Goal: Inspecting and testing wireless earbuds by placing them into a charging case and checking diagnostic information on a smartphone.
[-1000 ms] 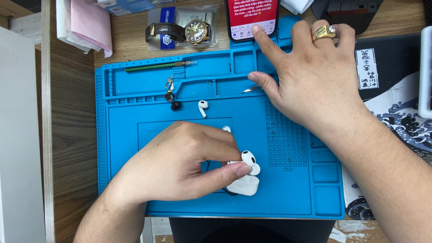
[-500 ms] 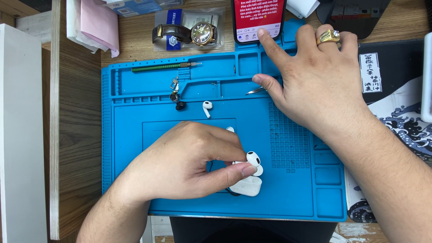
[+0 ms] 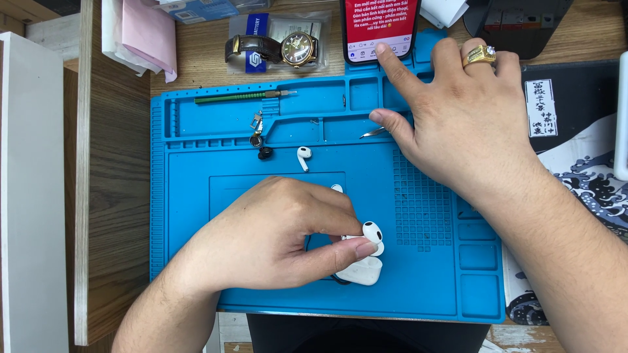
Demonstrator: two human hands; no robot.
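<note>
My left hand [image 3: 275, 238] rests low on the blue silicone work mat [image 3: 196, 196] and pinches a white earbud [image 3: 371, 234] between thumb and fingers, just above a white charging case [image 3: 363, 271] lying on the mat. My right hand [image 3: 458, 121], with a gold ring, reaches to the mat's top edge; its index fingertip touches the bottom of a smartphone screen [image 3: 381, 26]. Metal tweezers [image 3: 371, 133] lie under its thumb. A second white earbud [image 3: 304, 155] lies loose on the mat, near small dark parts [image 3: 260, 144].
A green-handled tool [image 3: 235, 98] lies in the mat's top tray. A wristwatch [image 3: 288, 47] and plastic packets sit on the wooden desk behind. Pink paper [image 3: 147, 29] is at top left, a patterned desk pad [image 3: 582, 150] to the right, a white panel [image 3: 29, 196] at far left.
My right index finger has stayed on the phone's lower edge. My left hand holds the earbud over the case much as before. The view shifted slightly.
</note>
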